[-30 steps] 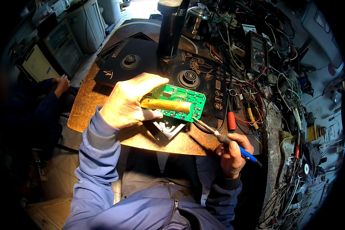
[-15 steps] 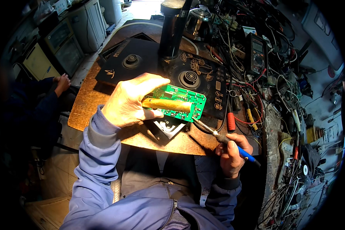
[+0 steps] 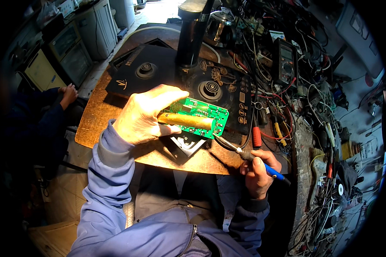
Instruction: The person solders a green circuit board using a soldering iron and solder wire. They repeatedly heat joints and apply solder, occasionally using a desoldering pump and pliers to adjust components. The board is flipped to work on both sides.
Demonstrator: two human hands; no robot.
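My left hand (image 3: 143, 115) is closed around the left end of a green circuit board (image 3: 220, 115), holding it raised above the table. Across the board lies a tan, brownish strip (image 3: 191, 121), its left end by my thumb and fingers; whether I grip it too is hard to tell. My right hand (image 3: 260, 173) grips a soldering iron (image 3: 245, 154) with a blue handle. The iron's thin tip reaches the board's lower right corner, touching or very close to it. Beneath the board, a pale metal-edged part (image 3: 187, 147) is partly hidden.
Behind the board lie black panels with round knobs (image 3: 211, 88) and a tall black cylinder (image 3: 190, 40). At right are a multimeter (image 3: 286, 64), tangled wires, a red-handled tool (image 3: 256, 137) and a yellow-handled one (image 3: 280, 132). Another person's hands (image 3: 68, 92) rest at far left.
The board and both hands have shifted very slightly left in the picture. The iron's tip stays at the board's lower right corner, and both grips are the same.
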